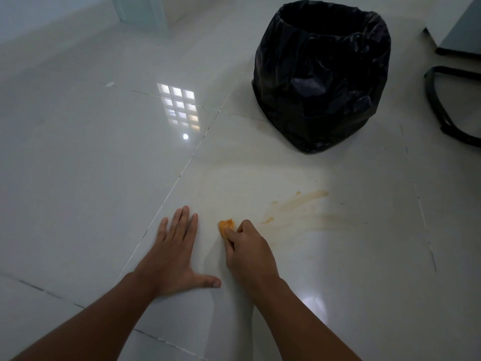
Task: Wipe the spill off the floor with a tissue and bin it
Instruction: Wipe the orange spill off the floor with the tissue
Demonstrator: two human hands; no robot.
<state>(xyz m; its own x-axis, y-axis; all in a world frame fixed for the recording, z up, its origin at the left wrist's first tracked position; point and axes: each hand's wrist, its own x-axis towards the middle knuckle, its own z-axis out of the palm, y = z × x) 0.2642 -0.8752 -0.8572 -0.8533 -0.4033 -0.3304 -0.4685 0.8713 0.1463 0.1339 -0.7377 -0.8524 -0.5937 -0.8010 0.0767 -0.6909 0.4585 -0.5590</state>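
Head view: mid-wipe, by the look of it, with orange smears left. Tissue (226, 226), stained orange and wadded small, pinched in the curled fingers of the right hand (248, 252), pressed to the floor (91, 157) just right of the tile seam running up from the near edge. Spill (295, 204) as streaks lying right of the tissue, a fainter haze trailing further right and up toward the bin (321, 76), which stands black-bagged and open-topped near the far right corner. Best done by dragging the wad across the streaks with firm downward pressure, turning to a cleaner face if one remains, gathering residue inward rather than spreading it. Left hand (173, 252) flat on the floor, fingers straight and spread, thumb out toward the right wrist, holding nothing, apparently bracing. Both forearms reaching in from the near edge.
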